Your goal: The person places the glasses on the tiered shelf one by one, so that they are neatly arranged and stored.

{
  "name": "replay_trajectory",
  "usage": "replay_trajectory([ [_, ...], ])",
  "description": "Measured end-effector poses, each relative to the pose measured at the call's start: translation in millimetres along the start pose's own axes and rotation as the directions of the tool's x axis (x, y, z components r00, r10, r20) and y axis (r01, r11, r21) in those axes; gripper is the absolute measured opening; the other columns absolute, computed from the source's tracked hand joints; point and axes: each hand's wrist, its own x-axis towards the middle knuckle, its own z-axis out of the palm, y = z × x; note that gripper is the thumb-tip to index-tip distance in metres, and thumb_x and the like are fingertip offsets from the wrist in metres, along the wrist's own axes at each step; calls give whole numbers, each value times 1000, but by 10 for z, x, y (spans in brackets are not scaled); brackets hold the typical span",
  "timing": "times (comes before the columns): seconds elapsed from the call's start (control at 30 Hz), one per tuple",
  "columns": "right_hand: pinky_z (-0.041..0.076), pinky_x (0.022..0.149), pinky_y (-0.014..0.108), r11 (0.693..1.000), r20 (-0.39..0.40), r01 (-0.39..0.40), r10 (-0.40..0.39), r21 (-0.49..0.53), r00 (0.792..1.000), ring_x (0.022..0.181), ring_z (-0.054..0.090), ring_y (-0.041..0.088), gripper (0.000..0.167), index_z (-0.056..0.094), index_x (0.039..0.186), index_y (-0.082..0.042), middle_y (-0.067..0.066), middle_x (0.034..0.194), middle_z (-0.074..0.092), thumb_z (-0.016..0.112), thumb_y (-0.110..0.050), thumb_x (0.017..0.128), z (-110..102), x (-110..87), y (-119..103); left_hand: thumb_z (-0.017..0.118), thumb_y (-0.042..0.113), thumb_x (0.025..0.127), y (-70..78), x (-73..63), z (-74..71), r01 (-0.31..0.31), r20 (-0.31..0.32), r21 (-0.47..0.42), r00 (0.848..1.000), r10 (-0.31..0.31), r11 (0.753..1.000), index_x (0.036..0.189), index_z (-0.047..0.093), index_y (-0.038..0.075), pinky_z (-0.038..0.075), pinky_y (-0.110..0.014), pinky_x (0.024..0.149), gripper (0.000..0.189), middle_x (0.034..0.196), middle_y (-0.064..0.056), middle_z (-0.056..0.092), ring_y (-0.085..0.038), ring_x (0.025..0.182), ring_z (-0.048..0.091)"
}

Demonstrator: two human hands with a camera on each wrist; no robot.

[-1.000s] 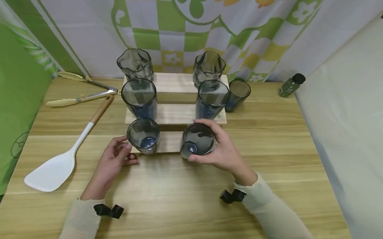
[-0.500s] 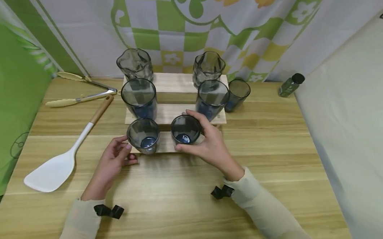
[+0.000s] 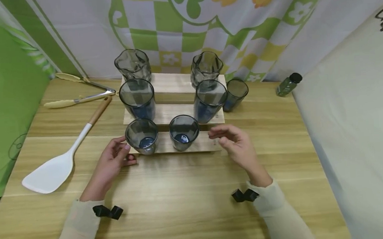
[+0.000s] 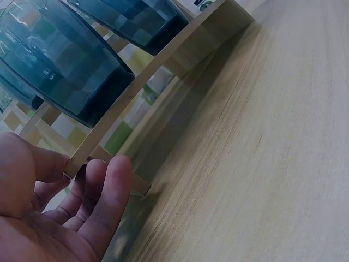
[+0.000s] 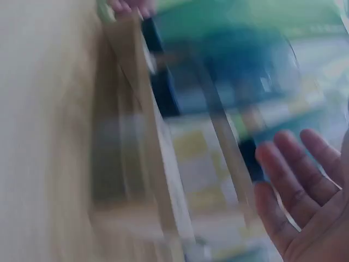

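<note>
A three-step wooden rack (image 3: 205, 143) bears smoky blue-grey glasses in pairs. On its lowest step stand a left short glass (image 3: 142, 133) and a right short glass (image 3: 183, 130), upright and apart. My left hand (image 3: 113, 154) pinches the left end of that step, thumb above and fingers below, as the left wrist view shows at the board end (image 4: 82, 161). My right hand (image 3: 240, 146) is off the glasses, its fingers loosely extended at the step's right end. Two tall glasses (image 3: 137, 100) fill the middle step; two wavy-rimmed glasses (image 3: 132, 64) the top one.
One more glass (image 3: 235, 93) stands on the table right of the rack. To the left lie a white spatula (image 3: 49, 174) with a wooden handle and opened tongs (image 3: 94, 97). A dark-capped bottle (image 3: 287, 85) is at the far right, before a patterned curtain (image 3: 170, 23).
My right hand set the right short glass on the lowest step, shifting it left, then let go and drew back to the right. The left hand kept its place.
</note>
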Motion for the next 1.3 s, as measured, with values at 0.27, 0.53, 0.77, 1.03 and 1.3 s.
replay_trajectory([
  [0.27,52,85,26,996,-478,-90,87,17,874,101,57,19,36,62,123,4,11,112,62,76,-13,94,-718,434,391,54,19,107,12,-6,-1,-10,-2,-11,1000,10,1000,146,36,0,64,-41,84,47,112,-20,47,-19,86,63],
  [0.53,26,123,43,901,-268,-418,376,-117,887,148,23,20,96,17,163,-17,9,164,22,80,-31,91,-1025,754,839,54,20,108,-6,21,16,18,-10,11,1000,-18,1000,148,33,-1,64,-41,84,50,114,-21,47,-18,87,63],
  [0.77,37,117,43,927,-258,-373,351,-40,900,142,34,26,90,25,159,-16,10,154,39,82,-24,89,-906,839,927,52,19,108,2,11,16,21,-14,8,1000,-21,1000,148,34,1,64,-41,84,48,115,-20,47,-18,87,63],
  [1.03,39,112,43,924,-273,-381,362,-18,891,137,37,29,88,21,146,-21,11,150,39,84,-26,86,-874,741,850,53,19,108,-1,2,-5,-4,-16,-14,1000,4,1000,146,36,2,64,-41,84,45,114,-20,47,-19,86,63],
  [1.3,38,115,47,914,-229,-400,377,-62,897,140,38,26,89,30,158,-20,10,153,40,84,-26,88,-922,743,862,53,20,108,4,6,11,16,-19,3,1000,-16,1000,148,34,0,63,-41,85,49,115,-21,47,-20,88,62],
])
